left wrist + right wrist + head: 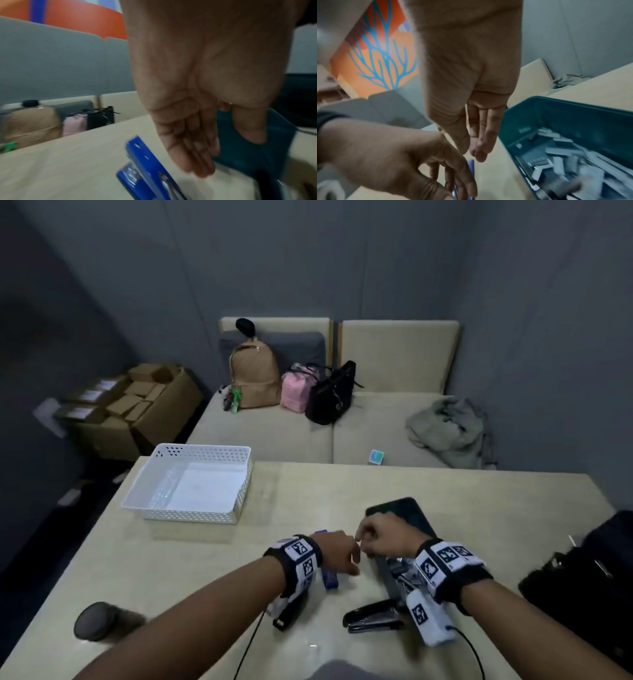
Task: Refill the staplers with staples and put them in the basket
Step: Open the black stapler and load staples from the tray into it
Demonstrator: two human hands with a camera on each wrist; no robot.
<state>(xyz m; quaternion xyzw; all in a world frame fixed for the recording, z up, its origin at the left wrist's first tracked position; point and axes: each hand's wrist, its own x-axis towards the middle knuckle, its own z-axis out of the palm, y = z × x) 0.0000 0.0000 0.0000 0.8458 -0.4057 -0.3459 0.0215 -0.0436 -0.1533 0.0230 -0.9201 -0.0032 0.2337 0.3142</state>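
A blue stapler (330,578) lies on the table under my left hand (342,556). In the left wrist view the fingers (193,162) hang straight down beside the stapler (145,162), thumb apart, holding nothing. My right hand (373,539) hovers close by, its fingers (481,148) pointing down with the thumb near them and nothing visible between. A teal tin (556,115) of loose staple strips (565,155) sits just right of the hands. A black stapler (373,616) lies nearer me. The white basket (191,508) stands at the far left, with no stapler in it.
A dark flat lid (400,515) lies beyond the right hand. A black bag (589,577) sits at the table's right edge and a dark round object (96,619) at the near left. A sofa with bags stands behind the table.
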